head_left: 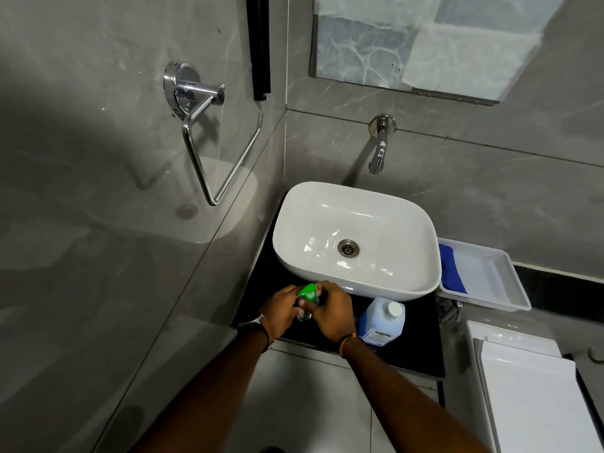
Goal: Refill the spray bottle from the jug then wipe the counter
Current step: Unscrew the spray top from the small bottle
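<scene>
A small spray bottle [307,299] with a green spray head stands on the black counter [415,351] in front of the white basin [356,237]. My left hand [282,310] grips the bottle's body from the left. My right hand [330,310] curls round its top from the right, fingers at the green head. Most of the bottle is hidden between the two hands. Just right of my right wrist stands the translucent jug [380,322] of blue liquid, white cap on. A blue cloth [451,269] lies in a white tray [490,279] to the right of the basin.
A wall tap [378,148] hangs over the basin. On the left wall is a chrome towel ring [212,132]. A white toilet cistern [523,387] sits at the lower right, beside the counter's edge. A mirror [425,44] is above.
</scene>
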